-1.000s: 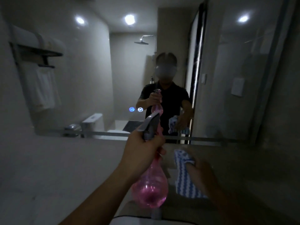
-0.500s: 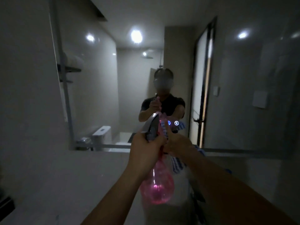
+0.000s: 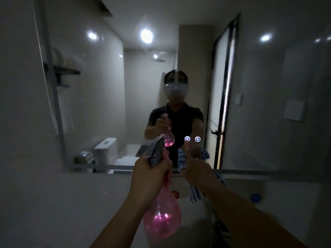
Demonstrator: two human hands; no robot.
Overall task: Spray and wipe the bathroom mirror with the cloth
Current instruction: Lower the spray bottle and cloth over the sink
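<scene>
Two hands were up before the mirror (image 3: 259,104), and both were busy. Our left hand (image 3: 152,170) was wrapped tight round the neck of the pink spray bottle (image 3: 162,217). The round belly hung below that hand and the silver spray head (image 3: 156,149) stood above it. We judged its long axis near upright, tipped a little forward, with the nozzle aimed away from us at the lower middle of the glass.

Just right of it, our right hand (image 3: 195,170) had its lower fingers curled on the striped cloth (image 3: 196,193), which trailed down beneath that hand. Its forefinger (image 3: 186,150) reached up to the left one of two lit touch icons (image 3: 187,139). We could not tell whether the tip pressed the glass.

We saw the risks as these:
- A squeeze of the trigger from there could mist the finger and the icons, since they sat just beside the nozzle's line.
- A damp or careless touch might switch the wrong control.
- The cloth, held by only a few fingers, could slip free.
- The room was dim enough that we thought streaks would be hard to spot.
</scene>
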